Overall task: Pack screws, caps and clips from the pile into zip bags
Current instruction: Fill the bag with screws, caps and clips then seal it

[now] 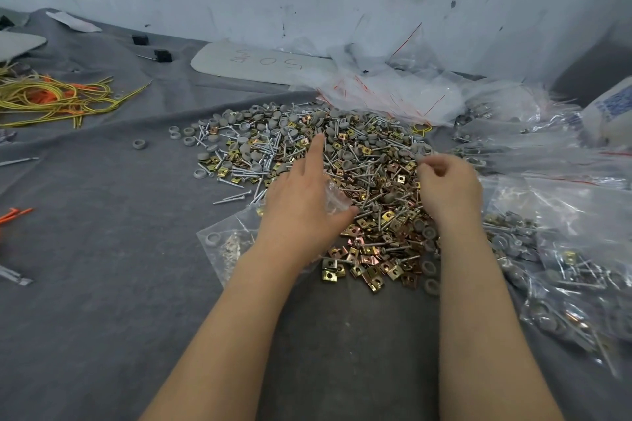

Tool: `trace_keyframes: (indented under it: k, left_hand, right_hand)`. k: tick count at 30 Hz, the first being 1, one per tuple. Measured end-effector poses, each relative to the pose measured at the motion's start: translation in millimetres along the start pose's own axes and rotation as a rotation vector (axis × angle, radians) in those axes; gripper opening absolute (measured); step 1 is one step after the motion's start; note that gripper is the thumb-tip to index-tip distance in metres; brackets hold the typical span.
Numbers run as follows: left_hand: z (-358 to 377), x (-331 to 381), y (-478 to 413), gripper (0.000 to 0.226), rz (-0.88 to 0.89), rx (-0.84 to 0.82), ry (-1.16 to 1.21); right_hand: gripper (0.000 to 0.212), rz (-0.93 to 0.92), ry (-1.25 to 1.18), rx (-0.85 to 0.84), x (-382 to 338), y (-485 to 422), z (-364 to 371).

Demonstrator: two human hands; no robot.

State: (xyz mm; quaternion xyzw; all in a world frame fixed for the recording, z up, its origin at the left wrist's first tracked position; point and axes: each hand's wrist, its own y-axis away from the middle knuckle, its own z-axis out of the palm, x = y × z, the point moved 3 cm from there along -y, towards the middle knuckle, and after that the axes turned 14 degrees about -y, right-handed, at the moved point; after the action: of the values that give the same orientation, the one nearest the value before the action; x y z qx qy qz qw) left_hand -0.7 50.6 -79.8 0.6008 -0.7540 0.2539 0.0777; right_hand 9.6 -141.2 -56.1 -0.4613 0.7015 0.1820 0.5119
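**Gathering from the pile, bag at the ready**

Mid-fill, seemingly. Pile (359,161) of screws (232,196), caps (186,141) and clips (330,273) heaped mid-tabletop (102,249). At its 3 o'clock edge, right hand (449,188), fingers curled onto the pieces; cannot tell whether pinching any. At 8 o'clock, left hand (301,205), forefinger stretched toward 12, thumb pinning the crumpled mouth of a part-filled zip bag (222,243). Next: lift a pinch, carry toward 9, drop into that mouth. Filled bags (564,267) at 4 o'clock.

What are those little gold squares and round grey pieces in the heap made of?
The small gold-and-copper square clips look like plated sheet metal: thin, folded, glinting. The round grey caps look like matte plastic, possibly rubber: dull, no shine.
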Motion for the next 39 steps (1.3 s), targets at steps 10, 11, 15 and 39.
trace_keyframes:
  k: [10,11,15,39]
  left_hand:
    - [-0.9,0.6,0.3,0.112,-0.002,-0.008,0.002]
    - [-1.1,0.5,0.6,0.111,-0.001,-0.008,0.003]
    - [-1.3,1.0,0.6,0.111,0.000,-0.007,0.009]
    - [-9.6,-1.1,-0.3,0.109,-0.010,0.017,0.145]
  right_hand:
    - [0.039,0.080,0.330,-0.265,17.3,1.1,30.8]
    - [0.039,0.083,0.319,-0.263,17.5,1.1,28.7]
    - [0.023,0.048,0.298,-0.229,15.9,2.3,25.5]
    - [0.037,0.004,-0.491,-0.304,-12.5,21.7,35.4]
